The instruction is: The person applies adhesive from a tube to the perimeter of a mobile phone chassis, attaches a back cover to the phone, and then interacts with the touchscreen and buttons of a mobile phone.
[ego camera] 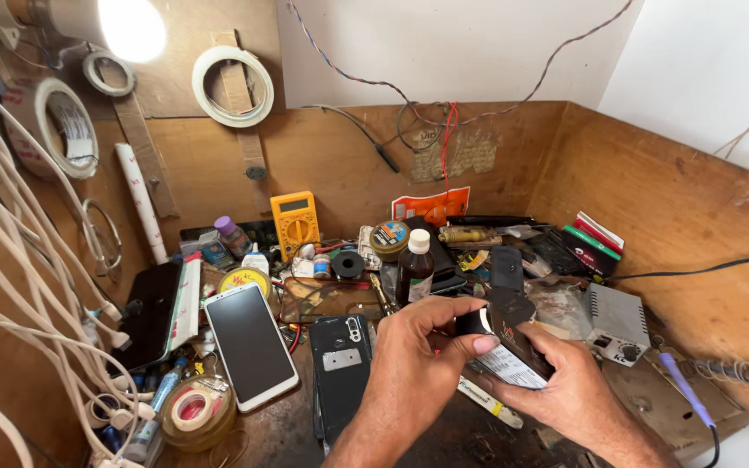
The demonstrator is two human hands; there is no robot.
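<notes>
My left hand (413, 364) and my right hand (565, 390) together hold a small black battery-like block with a white label (504, 347) above the bench. My left thumb and fingers pinch its upper end; my right hand cradles it from below. Just left of my left hand lies an opened black phone body (340, 368) with its back facing up. A white-framed phone (251, 344) lies screen up further left. A brown bottle with a white cap (414, 265) stands behind my hands.
A yellow multimeter (296, 222) leans at the back wall. Tape rolls (194, 409) and white cables (36, 286) crowd the left side. A grey power adapter (617, 321) and a soldering iron (682, 386) lie at the right. Small parts and tools litter the wooden bench.
</notes>
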